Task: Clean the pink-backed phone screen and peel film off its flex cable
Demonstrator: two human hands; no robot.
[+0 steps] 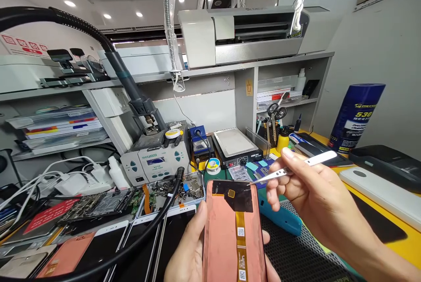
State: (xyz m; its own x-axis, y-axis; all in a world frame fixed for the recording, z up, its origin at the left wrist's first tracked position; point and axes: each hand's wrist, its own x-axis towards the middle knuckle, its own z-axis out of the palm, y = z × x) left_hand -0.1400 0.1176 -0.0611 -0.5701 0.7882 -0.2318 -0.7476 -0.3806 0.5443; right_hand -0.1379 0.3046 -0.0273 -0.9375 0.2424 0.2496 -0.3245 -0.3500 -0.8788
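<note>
A phone screen panel [222,233] lies back side up in my left hand [189,247], with the fingers wrapped round its edges. Its back is copper-pink, with a black section at the top and a gold flex cable [241,233] running down it. My right hand [312,190] pinches metal tweezers [283,172] between thumb and fingers. The tips of the tweezers are at the panel's top right edge; whether they grip anything there is too small to tell.
A black hose [148,229] arches across the left side over several phones. Behind stand a soldering station [158,159], a tray of circuit boards [158,194] and a heating plate [235,141]. A blue spray can [355,119] stands at the right, a blue tool [283,220] beyond the panel.
</note>
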